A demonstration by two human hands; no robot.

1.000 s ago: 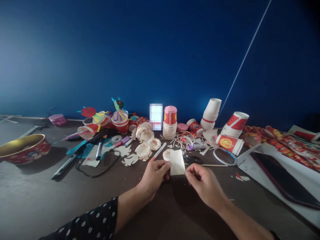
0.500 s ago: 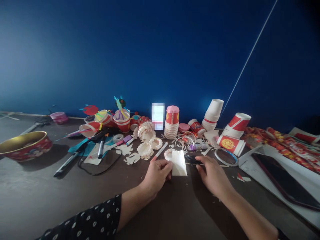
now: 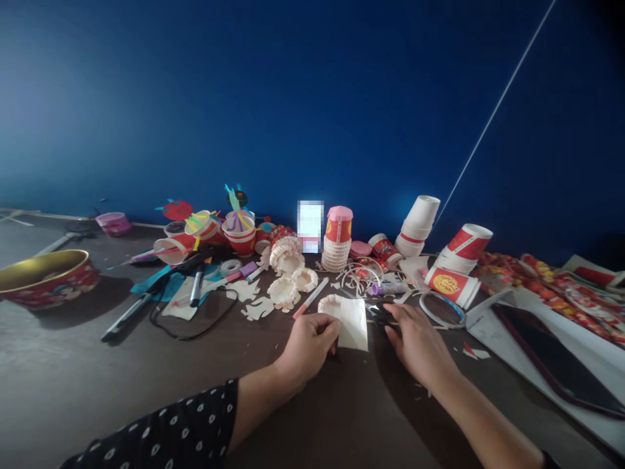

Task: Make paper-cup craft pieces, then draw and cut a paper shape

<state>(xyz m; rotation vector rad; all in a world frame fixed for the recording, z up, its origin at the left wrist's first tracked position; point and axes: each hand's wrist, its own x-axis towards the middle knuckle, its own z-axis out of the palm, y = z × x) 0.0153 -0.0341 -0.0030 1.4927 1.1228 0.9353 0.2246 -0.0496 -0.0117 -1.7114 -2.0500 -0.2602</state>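
Note:
My left hand point(image 3: 312, 342) pinches a small off-white piece of paper point(image 3: 353, 326) between thumb and fingers, just above the dark table. Behind the paper's upper left edge shows a pale ring with a notched rim point(image 3: 330, 301). To the right, my right hand point(image 3: 420, 335) is curled with its thumb and fingers around dark scissors point(image 3: 379, 315), partly hidden and dim. A marker with an orange-red barrel point(image 3: 310, 298) lies just beyond my left hand. Past it are notched cut-paper rings point(image 3: 284, 293) and loose paper scraps point(image 3: 257, 307).
Stacked paper cups point(image 3: 336, 238) stand at the back, with more cup stacks point(image 3: 417, 228) to the right. A phone point(image 3: 556, 358) rests in a white tray point(image 3: 488, 319) at right. A red tin point(image 3: 53, 286), a box cutter point(image 3: 129, 316) and decorated cups point(image 3: 239, 234) lie left.
The paper in my left hand has turned and dropped slightly, showing more of its face. My right hand has shifted a little, staying at the scissors.

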